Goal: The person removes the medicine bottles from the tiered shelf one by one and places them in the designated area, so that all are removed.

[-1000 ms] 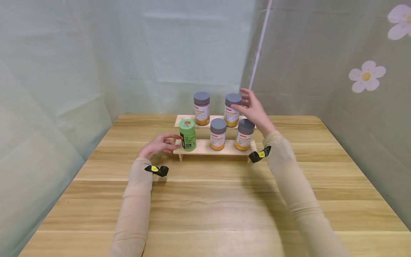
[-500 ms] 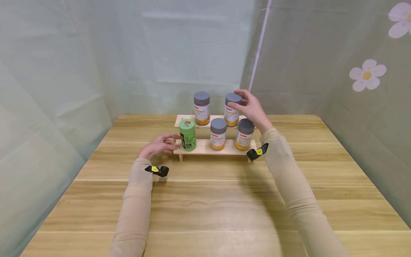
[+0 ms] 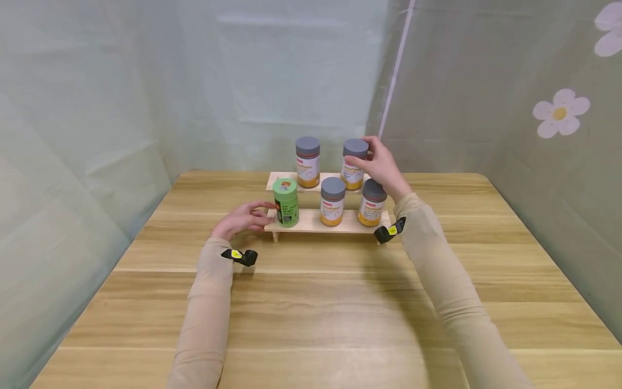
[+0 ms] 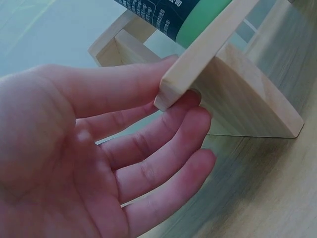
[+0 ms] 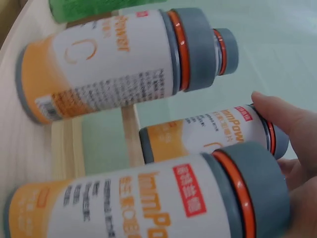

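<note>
Gripping the rear right jar (image 3: 353, 163), right hand (image 3: 384, 168); left hand (image 3: 241, 219) relaxed, fingers touching the shelf (image 3: 311, 222)

Four grey-lidded jars (image 3: 332, 201), one green canister (image 3: 285, 202), one two-tier wooden rack (image 3: 316, 224).

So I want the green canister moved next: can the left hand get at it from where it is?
Probably yes: the left hand lies open beside the green canister at the wooden shelf's left end, nothing between them.
</note>
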The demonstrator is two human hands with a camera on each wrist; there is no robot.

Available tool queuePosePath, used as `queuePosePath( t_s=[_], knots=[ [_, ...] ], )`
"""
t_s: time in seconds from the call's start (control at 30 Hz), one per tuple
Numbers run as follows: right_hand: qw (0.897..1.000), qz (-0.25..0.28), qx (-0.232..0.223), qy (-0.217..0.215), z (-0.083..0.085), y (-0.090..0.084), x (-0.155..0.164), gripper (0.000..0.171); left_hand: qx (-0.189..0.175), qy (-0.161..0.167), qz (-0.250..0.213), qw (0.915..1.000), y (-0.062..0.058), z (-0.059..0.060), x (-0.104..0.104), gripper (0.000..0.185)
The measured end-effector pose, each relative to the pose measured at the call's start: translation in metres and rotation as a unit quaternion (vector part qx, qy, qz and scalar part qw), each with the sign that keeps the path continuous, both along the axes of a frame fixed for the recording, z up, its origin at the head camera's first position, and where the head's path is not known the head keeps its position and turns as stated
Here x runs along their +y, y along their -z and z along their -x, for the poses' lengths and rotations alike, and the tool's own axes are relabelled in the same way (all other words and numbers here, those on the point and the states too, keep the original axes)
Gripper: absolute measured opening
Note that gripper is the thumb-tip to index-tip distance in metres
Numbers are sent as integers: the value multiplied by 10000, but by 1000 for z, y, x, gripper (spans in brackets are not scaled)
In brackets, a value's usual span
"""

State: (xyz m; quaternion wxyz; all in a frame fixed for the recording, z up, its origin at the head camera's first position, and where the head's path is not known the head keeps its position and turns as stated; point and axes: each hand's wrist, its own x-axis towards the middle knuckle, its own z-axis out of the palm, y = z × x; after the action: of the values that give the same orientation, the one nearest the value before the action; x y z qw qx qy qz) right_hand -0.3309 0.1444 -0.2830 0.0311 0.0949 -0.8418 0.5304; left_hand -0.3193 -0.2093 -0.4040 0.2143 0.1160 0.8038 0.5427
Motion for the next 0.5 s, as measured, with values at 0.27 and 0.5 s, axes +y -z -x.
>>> queuePosePath(
  t_s=[0.27,0.5],
  knots=[
    [9991,294,-256,144,-2,-3,3,68,8,36,-58,10000,-1,1,4,54],
    [9987,315,-259,306,-3,-7,6,66,-40,50,12,10000,-5,-1,5,56]
  ],
)
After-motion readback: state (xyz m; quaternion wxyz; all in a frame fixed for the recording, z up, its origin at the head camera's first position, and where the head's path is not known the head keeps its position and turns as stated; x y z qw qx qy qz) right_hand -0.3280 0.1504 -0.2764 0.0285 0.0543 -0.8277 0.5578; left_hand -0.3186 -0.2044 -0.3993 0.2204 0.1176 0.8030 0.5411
